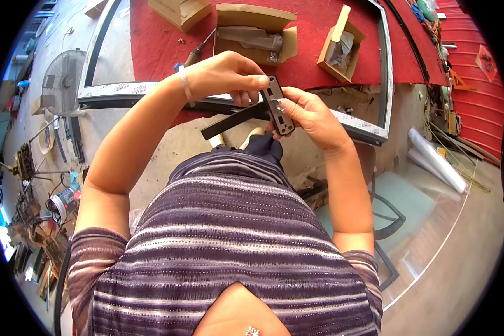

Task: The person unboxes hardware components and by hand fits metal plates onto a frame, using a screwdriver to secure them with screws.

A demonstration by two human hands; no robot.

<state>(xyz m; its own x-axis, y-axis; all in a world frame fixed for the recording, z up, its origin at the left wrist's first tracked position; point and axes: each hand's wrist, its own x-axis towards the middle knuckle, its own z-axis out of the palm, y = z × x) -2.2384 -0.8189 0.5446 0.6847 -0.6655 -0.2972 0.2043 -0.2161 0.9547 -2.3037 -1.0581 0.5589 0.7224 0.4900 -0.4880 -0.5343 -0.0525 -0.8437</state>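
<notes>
Both my hands hold a black window handle (pixel 278 106) in front of my waist. Its narrow base plate, with slots and screw holes, faces up, and its long flat lever (pixel 232 122) juts out to the left. My left hand (pixel 229 75) grips the plate's far end, thumb on top and fingers bent beneath. At the near end, my right hand (pixel 311 115) pinches the plate, its thumb lying on the face by a small shiny piece. The fingertips under the plate are partly hidden.
A framed window sash (pixel 383 101) lies on a red-covered table (pixel 168 42) ahead. On the cover are an open carton (pixel 256 36) of wrapped parts, a smaller box (pixel 341 53) and a screwdriver (pixel 195 55). A fan (pixel 64 81) stands left; glass (pixel 395 201) and plastic rolls (pixel 437 159) lie right.
</notes>
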